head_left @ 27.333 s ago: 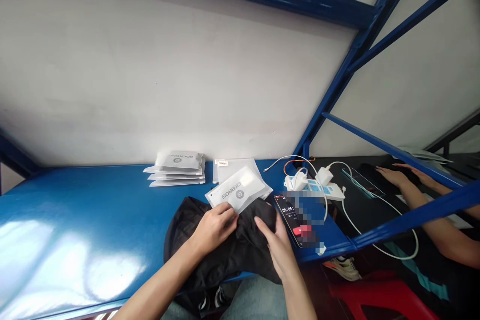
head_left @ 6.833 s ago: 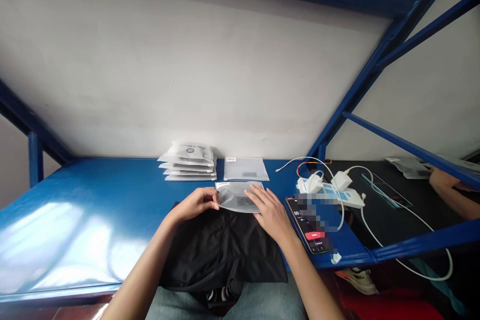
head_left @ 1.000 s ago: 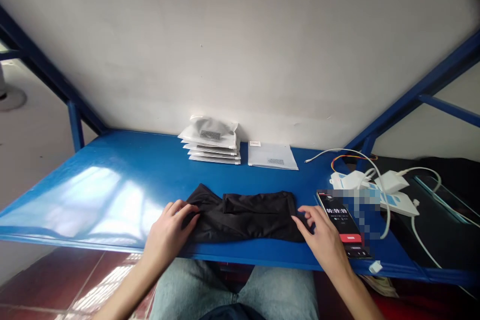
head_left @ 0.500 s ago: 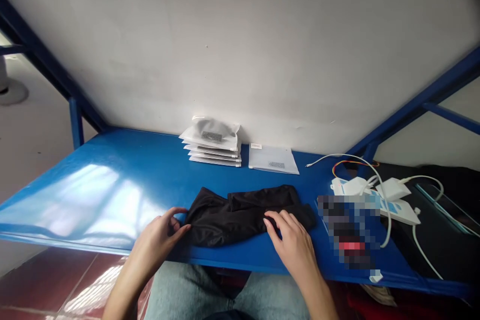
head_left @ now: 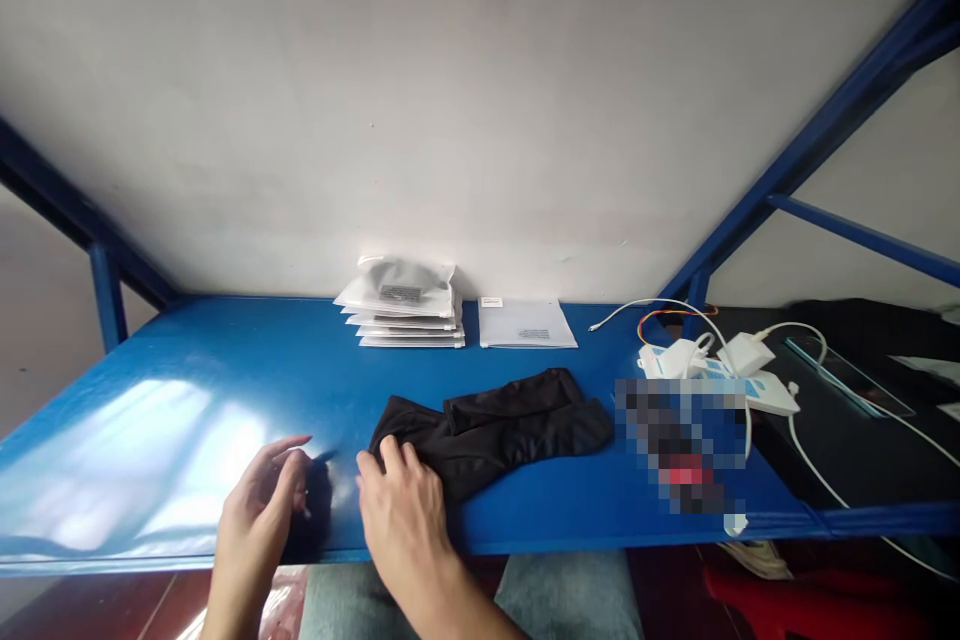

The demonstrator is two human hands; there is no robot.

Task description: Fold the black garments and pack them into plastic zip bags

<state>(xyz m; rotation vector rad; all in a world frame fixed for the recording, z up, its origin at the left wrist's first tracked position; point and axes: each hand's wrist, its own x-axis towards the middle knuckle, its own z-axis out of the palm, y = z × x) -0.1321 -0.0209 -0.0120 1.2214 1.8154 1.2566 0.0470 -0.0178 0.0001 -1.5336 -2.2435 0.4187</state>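
A black garment [head_left: 502, 428] lies folded into a long strip on the blue table [head_left: 187, 400], slanting up to the right. My right hand [head_left: 401, 510] rests on its left end, fingers stretched out over the cloth. My left hand [head_left: 262, 505] hovers just left of the garment near the table's front edge. It is open with its fingers apart and holds nothing; a dark shadow lies between the two hands.
A stack of white packets [head_left: 405, 305] and a single flat pouch [head_left: 525, 322] sit against the wall. A blurred phone [head_left: 682, 440] and a power strip with chargers and cables [head_left: 712, 368] lie to the right. Blue frame bars [head_left: 810, 135] rise at right; a red stool [head_left: 810, 605] stands below.
My right hand has crossed from the garment's right end to its left end. My left hand has come off the cloth and drawn left. The garment has shifted and tilted slightly.
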